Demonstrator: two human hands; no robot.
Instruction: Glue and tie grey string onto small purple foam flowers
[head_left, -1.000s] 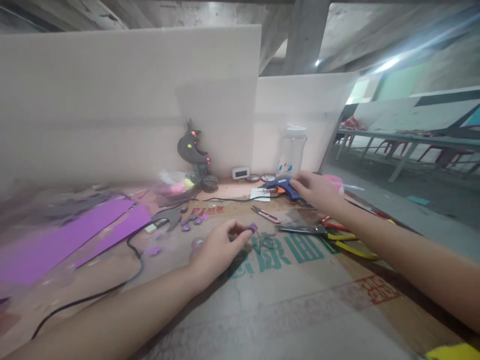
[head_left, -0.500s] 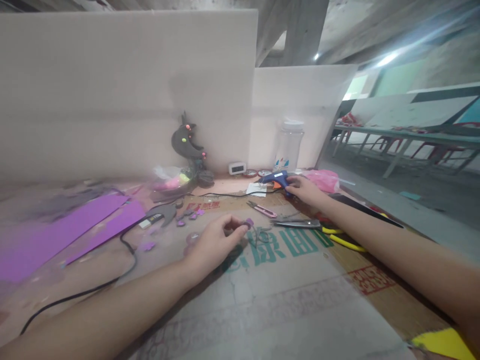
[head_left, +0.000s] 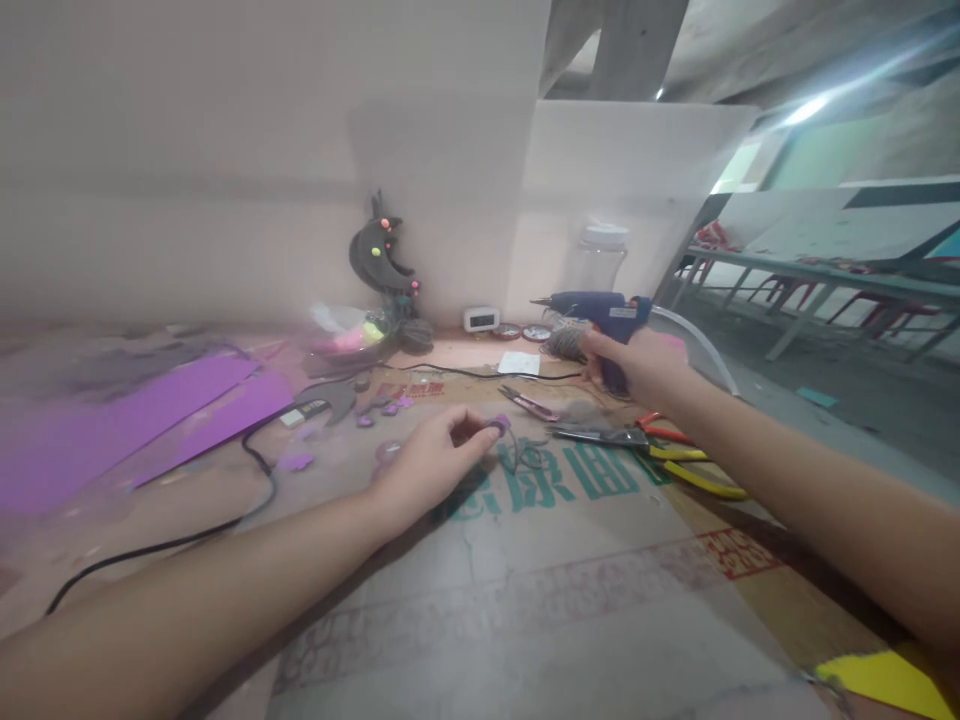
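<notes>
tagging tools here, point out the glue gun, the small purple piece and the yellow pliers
glue gun (head_left: 594,304): head view, blue barrel
small purple piece (head_left: 501,423): head view, its middle
yellow pliers (head_left: 703,482): head view, a handle

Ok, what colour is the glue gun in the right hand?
The glue gun is dark blue; head view.

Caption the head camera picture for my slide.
Right hand holds a blue glue gun aloft; left hand pinches a small purple piece.

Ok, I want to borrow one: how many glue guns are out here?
1: the blue glue gun, gripped in the right hand and held up at back right, nozzle pointing left. The blurred clutter at left could hide another.
</notes>
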